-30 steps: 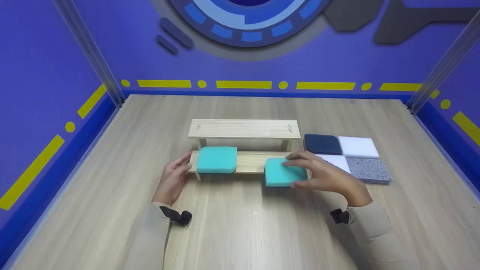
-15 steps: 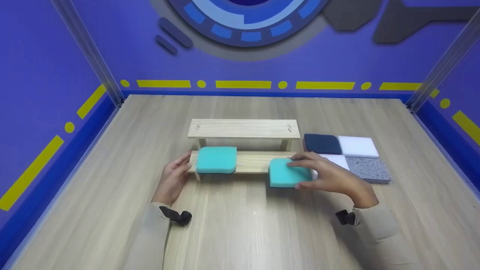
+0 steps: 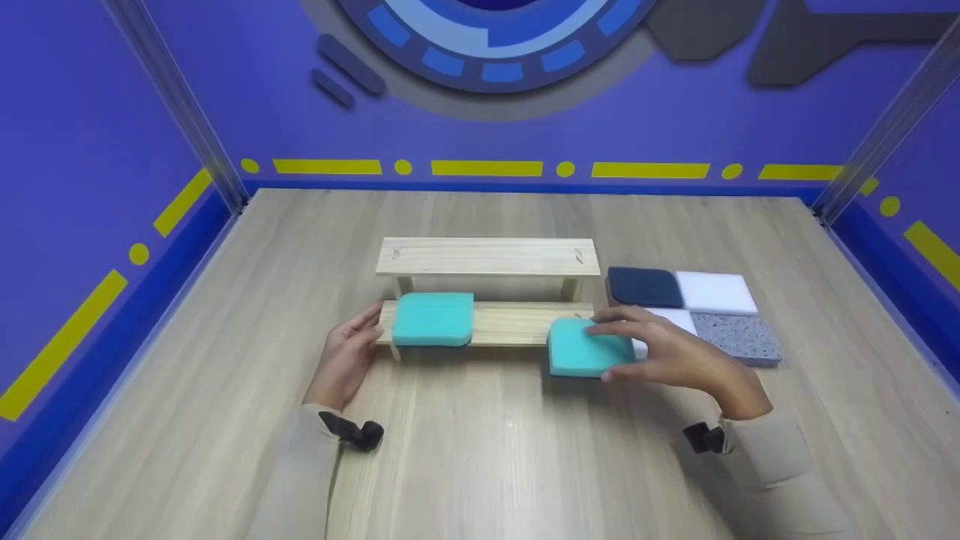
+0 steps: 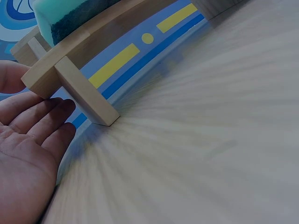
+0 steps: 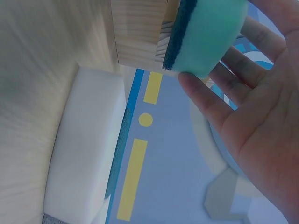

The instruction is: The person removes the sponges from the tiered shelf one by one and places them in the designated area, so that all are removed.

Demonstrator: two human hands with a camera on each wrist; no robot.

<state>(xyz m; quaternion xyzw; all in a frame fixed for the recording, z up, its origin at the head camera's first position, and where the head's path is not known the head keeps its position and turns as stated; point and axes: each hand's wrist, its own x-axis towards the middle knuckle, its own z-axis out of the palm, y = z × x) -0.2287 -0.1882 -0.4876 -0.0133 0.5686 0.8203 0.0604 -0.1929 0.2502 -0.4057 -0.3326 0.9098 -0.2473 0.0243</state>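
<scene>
A two-tier wooden stand has a low front step [image 3: 510, 324] and a higher back step [image 3: 487, 256]. My left hand [image 3: 349, 352] holds the left end of the front step, thumb above and fingertips under the board end [image 4: 44, 77] in the left wrist view. Beside it, a teal sponge [image 3: 433, 319] with a dark scouring side underneath lies on that step. My right hand [image 3: 675, 356] pinches a second teal sponge [image 3: 581, 352] between thumb and fingers at the step's right end. That sponge overhangs the front edge, its dark scouring layer [image 5: 180, 35] facing down.
Right of the stand, on the wooden table [image 3: 480, 465], lie a dark navy block [image 3: 643, 288], a white block [image 3: 718, 292], another white block [image 3: 679, 320] partly behind my right hand, and a grey speckled block [image 3: 739, 341]. Blue walls [image 3: 495, 142] enclose the table.
My right hand has slid the second teal sponge to the right, toward the front step's right end. My left hand and the first sponge stay where they were.
</scene>
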